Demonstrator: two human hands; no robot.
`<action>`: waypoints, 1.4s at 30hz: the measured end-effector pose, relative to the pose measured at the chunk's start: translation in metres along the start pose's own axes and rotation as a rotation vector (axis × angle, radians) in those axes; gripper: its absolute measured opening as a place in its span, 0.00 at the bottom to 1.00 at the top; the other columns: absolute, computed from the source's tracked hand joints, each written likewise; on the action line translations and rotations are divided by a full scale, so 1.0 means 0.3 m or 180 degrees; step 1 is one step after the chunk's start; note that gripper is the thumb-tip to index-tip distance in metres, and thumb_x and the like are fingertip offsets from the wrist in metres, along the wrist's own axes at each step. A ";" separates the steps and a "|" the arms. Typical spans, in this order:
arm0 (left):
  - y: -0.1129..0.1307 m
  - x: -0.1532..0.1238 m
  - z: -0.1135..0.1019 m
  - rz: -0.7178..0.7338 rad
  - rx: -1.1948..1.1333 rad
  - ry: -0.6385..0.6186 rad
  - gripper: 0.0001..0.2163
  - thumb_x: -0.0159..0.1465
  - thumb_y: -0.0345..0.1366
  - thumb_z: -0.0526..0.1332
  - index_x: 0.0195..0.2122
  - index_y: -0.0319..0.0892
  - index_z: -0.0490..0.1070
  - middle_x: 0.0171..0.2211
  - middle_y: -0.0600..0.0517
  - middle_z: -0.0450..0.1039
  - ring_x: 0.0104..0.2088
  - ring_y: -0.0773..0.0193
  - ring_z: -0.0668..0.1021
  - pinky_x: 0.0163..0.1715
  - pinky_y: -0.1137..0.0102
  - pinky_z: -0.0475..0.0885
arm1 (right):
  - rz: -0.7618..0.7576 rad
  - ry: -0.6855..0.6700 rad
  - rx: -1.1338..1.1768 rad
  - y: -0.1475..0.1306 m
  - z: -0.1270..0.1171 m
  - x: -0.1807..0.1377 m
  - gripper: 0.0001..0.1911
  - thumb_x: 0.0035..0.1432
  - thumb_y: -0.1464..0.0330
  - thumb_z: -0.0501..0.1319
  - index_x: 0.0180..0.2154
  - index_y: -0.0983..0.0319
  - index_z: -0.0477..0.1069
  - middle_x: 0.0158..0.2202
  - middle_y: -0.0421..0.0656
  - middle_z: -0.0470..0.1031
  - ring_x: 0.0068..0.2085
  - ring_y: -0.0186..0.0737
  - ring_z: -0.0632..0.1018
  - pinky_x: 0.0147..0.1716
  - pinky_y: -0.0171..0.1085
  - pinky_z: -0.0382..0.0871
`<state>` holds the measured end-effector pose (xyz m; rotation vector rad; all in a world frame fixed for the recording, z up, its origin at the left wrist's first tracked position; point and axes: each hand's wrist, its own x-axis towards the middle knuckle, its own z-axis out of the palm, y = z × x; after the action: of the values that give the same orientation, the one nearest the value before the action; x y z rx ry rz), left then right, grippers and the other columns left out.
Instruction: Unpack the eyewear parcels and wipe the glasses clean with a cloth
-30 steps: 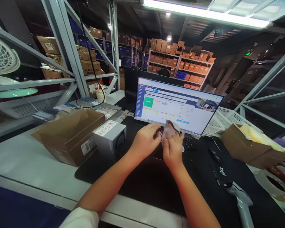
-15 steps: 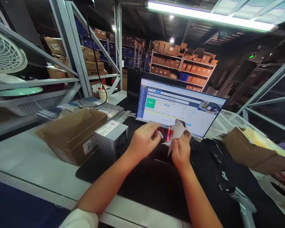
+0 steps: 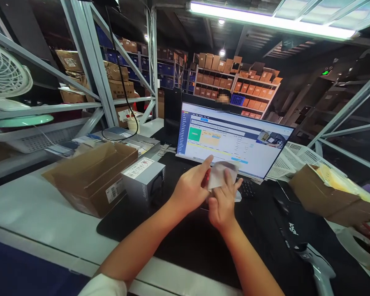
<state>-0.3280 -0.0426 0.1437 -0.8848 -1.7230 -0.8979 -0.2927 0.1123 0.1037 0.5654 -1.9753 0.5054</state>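
Observation:
My left hand (image 3: 191,187) is closed at the lower left edge of a dark, glossy item with red on it (image 3: 207,177), its index finger pointing up. Most of that item is hidden behind a whitish sheet (image 3: 217,174), paper or thin film; I cannot tell which. My right hand (image 3: 222,202) lies against the sheet with its fingers spread. A pale, clear-looking scrap (image 3: 238,197) shows beside the right hand. Left of my hands, a grey product box (image 3: 143,183) with a white label stands near an open cardboard box (image 3: 95,181).
Behind my hands are a monitor (image 3: 225,139) and a keyboard (image 3: 247,188). On the right are a mouse (image 3: 281,205), a barcode scanner (image 3: 319,263), a tape roll (image 3: 356,244) and another cardboard box (image 3: 329,201). A black mat (image 3: 188,246) covers the desk in front.
My right hand has moved left and gone from pinching the whitish sheet to spreading its fingers on it. The sheet now covers more of the dark red item.

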 end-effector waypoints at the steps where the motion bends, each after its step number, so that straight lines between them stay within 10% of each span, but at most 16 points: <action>1: -0.002 -0.002 0.002 0.0011 -0.0013 0.0001 0.36 0.63 0.25 0.60 0.71 0.45 0.50 0.44 0.48 0.81 0.37 0.64 0.82 0.40 0.69 0.79 | -0.0060 -0.0051 0.0001 -0.002 -0.001 0.001 0.25 0.71 0.61 0.44 0.63 0.58 0.65 0.64 0.54 0.69 0.70 0.65 0.58 0.64 0.74 0.28; 15: -0.007 -0.001 -0.002 -0.0185 -0.0016 0.0051 0.37 0.60 0.25 0.61 0.71 0.47 0.52 0.41 0.50 0.81 0.36 0.64 0.82 0.41 0.70 0.79 | 0.0046 -0.0177 -0.0244 -0.002 0.005 0.010 0.31 0.71 0.62 0.47 0.73 0.57 0.47 0.69 0.53 0.61 0.70 0.60 0.60 0.64 0.71 0.25; 21: -0.005 0.007 -0.017 -0.0362 0.0016 0.0140 0.39 0.59 0.25 0.62 0.71 0.49 0.51 0.44 0.52 0.82 0.40 0.63 0.83 0.45 0.70 0.79 | 0.0231 0.0003 -0.0205 -0.013 0.014 -0.007 0.33 0.71 0.62 0.46 0.74 0.59 0.41 0.72 0.56 0.54 0.73 0.63 0.51 0.64 0.75 0.33; 28: -0.004 0.016 -0.033 -0.0424 -0.0038 0.0292 0.38 0.59 0.25 0.63 0.70 0.49 0.54 0.42 0.53 0.82 0.38 0.65 0.83 0.44 0.70 0.79 | 0.0023 -0.0028 0.0239 -0.001 0.003 0.014 0.34 0.69 0.67 0.53 0.73 0.58 0.46 0.72 0.52 0.54 0.70 0.53 0.61 0.66 0.56 0.60; 42: 0.003 0.026 -0.045 -0.0707 -0.0260 0.0217 0.37 0.56 0.23 0.63 0.67 0.48 0.59 0.42 0.55 0.82 0.38 0.67 0.83 0.44 0.73 0.79 | -0.0207 0.0420 -0.0203 0.052 0.015 0.005 0.29 0.69 0.73 0.55 0.68 0.54 0.58 0.63 0.51 0.71 0.70 0.53 0.62 0.66 0.71 0.32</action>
<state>-0.3236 -0.0528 0.1547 -0.7157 -1.7587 -1.1393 -0.3056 0.1222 0.1014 0.5410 -1.8352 0.4271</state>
